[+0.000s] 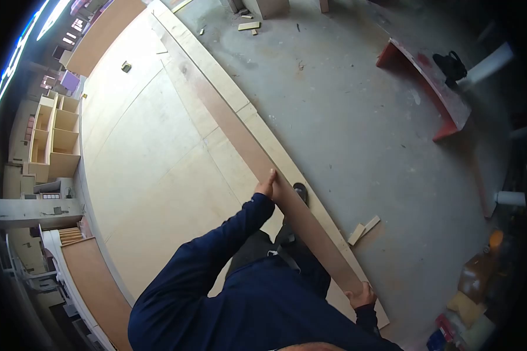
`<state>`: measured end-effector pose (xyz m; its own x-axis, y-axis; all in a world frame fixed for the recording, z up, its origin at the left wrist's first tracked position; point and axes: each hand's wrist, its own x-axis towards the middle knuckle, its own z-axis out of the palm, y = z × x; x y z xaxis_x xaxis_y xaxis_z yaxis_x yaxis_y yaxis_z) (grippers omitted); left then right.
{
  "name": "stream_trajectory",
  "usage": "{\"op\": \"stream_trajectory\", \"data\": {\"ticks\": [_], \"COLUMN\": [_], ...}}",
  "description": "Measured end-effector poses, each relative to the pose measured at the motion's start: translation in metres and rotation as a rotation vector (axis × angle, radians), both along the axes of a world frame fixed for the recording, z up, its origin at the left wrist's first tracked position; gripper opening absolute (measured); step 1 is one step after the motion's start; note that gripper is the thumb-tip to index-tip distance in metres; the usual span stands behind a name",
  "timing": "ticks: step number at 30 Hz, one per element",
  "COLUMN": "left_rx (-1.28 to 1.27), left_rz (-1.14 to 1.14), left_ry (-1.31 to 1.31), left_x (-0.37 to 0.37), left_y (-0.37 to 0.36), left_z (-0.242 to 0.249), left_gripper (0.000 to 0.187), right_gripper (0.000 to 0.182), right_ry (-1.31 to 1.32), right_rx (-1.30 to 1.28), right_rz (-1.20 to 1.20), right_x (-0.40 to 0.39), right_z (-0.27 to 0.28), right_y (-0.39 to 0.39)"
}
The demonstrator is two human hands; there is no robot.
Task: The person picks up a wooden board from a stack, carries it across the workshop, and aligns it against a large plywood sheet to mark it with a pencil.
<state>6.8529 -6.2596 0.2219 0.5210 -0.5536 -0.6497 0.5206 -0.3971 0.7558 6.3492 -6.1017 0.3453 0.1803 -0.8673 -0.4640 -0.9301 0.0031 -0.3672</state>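
A long, narrow brown wooden board (243, 142) runs diagonally across the head view, from the far upper left to my body at lower right. My left hand (267, 186) grips its edge near the middle, thumb up along the side. Near the close end of the board, my right hand (362, 294) is closed on it, fingers partly hidden. Pale plywood sheets (152, 123) spread out beneath and to the left, with a curved line marked on them. A pale wooden strip (228, 88) lies along their right edge, beside the board.
A small tape measure (126, 66) sits on the plywood. Wood offcuts (364, 230) lie on the concrete floor (334, 117). To the right is a curved red-edged panel (421, 82). Pale shelf units (55, 131) and a brown-topped piece (93, 275) stand at left. My shoe (300, 192) is beside the board.
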Motion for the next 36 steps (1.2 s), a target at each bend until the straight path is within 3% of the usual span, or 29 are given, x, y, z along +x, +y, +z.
{"op": "stream_trajectory", "data": {"ticks": [2, 5, 9, 13, 15, 17, 18, 21, 23, 28, 31, 32, 34, 36], "left_rx": [0.099, 0.24, 0.232, 0.277, 0.189, 0.473, 0.431, 0.453, 0.571, 0.578, 0.706, 0.613, 0.68, 0.618], "left_rz": [0.004, -0.062, -0.123, -0.344, -0.556, -0.307, -0.289, -0.285, -0.29, -0.357, -0.483, -0.659, -0.506, -0.323], "left_ry": [0.033, -0.091, -0.095, -0.235, -0.52, -0.199, -0.253, -0.31, -0.392, -0.372, -0.565, -0.72, -0.7, -0.455], "left_x": [0.048, 0.133, 0.25, 0.352, 0.397, 0.419, 0.43, 0.497, 0.512, 0.567, 0.621, 0.657, 0.648, 0.662], "left_y": [-0.052, -0.094, -0.141, -0.19, -0.227, -0.258, -0.271, -0.304, -0.337, -0.389, -0.417, -0.42, -0.423, -0.418], "left_z": [0.012, -0.006, -0.049, -0.053, -0.059, -0.029, -0.017, -0.089, -0.076, -0.147, -0.243, -0.291, -0.292, -0.323], "left_gripper": [0.086, 0.088, 0.086, 0.084, 0.089, 0.095, 0.103, 0.11, 0.113, 0.107, 0.109, 0.112, 0.118, 0.116], "right_gripper": [0.062, 0.064, 0.059, 0.061, 0.062, 0.063, 0.062, 0.064, 0.063, 0.054, 0.053, 0.055, 0.056, 0.063], "right_ry": [0.019, 0.036, 0.007, 0.053, 0.06, 0.078, 0.058, 0.047, 0.046, -0.015, -0.066, -0.104, -0.115, -0.142], "right_rx": [-0.039, -0.042, 0.071, 0.037, 0.045, -0.048, -0.087, -0.012, -0.02, 0.025, 0.167, 0.116, 0.188, 0.267], "right_rz": [-0.02, -0.009, -0.019, -0.013, -0.054, -0.034, -0.035, -0.081, -0.085, -0.109, -0.107, -0.083, -0.055, -0.01], "right_x": [0.048, 0.125, 0.241, 0.356, 0.406, 0.451, 0.47, 0.526, 0.559, 0.615, 0.646, 0.655, 0.674, 0.695], "right_z": [0.003, 0.01, 0.0, -0.025, -0.034, -0.039, -0.041, -0.048, -0.07, -0.143, -0.216, -0.249, -0.292, -0.345], "right_y": [-0.052, -0.096, -0.149, -0.185, -0.209, -0.232, -0.242, -0.277, -0.299, -0.359, -0.391, -0.393, -0.405, -0.414]}}
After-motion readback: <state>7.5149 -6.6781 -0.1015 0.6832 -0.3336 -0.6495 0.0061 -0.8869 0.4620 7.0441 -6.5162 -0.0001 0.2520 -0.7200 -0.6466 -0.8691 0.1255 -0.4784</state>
